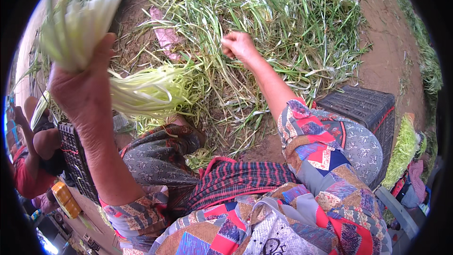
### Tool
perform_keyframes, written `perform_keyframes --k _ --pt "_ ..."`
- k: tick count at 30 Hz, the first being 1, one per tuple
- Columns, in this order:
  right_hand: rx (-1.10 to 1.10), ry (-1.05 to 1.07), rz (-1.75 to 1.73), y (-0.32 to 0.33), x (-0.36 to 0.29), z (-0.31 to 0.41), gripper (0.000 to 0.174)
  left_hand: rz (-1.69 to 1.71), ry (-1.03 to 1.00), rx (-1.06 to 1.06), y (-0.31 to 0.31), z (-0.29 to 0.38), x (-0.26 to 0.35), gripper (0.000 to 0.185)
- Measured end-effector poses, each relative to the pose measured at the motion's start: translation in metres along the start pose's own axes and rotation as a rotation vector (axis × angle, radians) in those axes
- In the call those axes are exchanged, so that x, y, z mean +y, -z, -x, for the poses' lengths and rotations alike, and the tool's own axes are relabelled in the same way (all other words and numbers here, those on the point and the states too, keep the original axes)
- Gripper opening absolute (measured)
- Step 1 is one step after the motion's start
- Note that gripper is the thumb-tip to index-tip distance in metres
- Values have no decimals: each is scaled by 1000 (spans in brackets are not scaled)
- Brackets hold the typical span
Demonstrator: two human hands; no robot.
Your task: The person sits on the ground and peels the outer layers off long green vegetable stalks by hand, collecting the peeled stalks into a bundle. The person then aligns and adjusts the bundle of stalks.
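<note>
My left hand is raised at the upper left, gripping a bunch of pale yellow-green leafy stalks whose white ends fan upward, blurred. Beyond that wrist lies a heap of similar pale stalks, bent and loose. My right hand reaches out over a wide pile of green leaves and trimmings. Its fingers are curled closed, and I see nothing plainly held in them. The underside of the fingers is hidden.
A black plastic crate stands upside down by my right knee. Another dark crate is at my left, near a seated person. Pinkish sacking shows under the pile. More pale leaves lie at the far right.
</note>
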State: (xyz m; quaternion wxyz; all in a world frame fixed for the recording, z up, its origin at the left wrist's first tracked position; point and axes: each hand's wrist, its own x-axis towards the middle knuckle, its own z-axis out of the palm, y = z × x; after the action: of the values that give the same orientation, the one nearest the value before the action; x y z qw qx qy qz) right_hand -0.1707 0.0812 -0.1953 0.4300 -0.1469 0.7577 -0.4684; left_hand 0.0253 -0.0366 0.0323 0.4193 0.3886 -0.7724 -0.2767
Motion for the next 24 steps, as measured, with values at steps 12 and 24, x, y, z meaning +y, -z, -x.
perform_keyframes --k 12,24 --pt "33 -137 438 -44 133 -29 30 -230 -81 152 31 -18 -12 35" --pt "264 294 -493 35 -26 41 23 90 -67 -40 6 4 -12 24"
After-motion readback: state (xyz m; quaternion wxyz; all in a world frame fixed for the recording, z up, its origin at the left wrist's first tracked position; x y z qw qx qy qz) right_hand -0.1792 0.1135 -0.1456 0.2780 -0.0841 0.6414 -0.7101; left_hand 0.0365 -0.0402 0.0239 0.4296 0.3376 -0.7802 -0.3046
